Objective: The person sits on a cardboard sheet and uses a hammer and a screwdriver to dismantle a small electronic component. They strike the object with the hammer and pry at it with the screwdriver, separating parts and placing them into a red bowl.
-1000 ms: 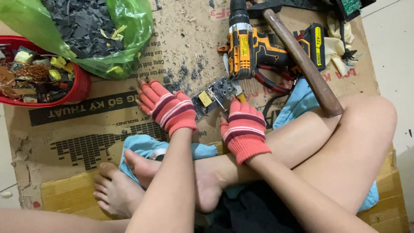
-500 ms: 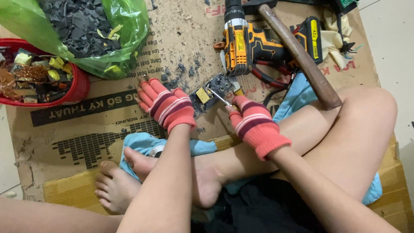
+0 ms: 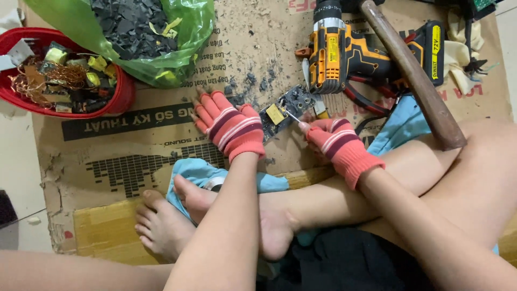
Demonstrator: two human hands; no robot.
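Your left hand [image 3: 229, 126] in its red striped glove lies flat, pinning the small grey circuit board [image 3: 286, 108] to the brown cardboard sheet [image 3: 151, 145] so it can't skid. Your right hand [image 3: 336, 141] has its grip closed on a thin metal pick [image 3: 292, 116], tip prying at the board's yellow component [image 3: 274, 114].

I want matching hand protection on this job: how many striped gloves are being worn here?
2. One striped glove is on the left hand, lying flat on the cardboard beside the circuit board; the other is on the right hand, which holds a thin metal tool at the board.
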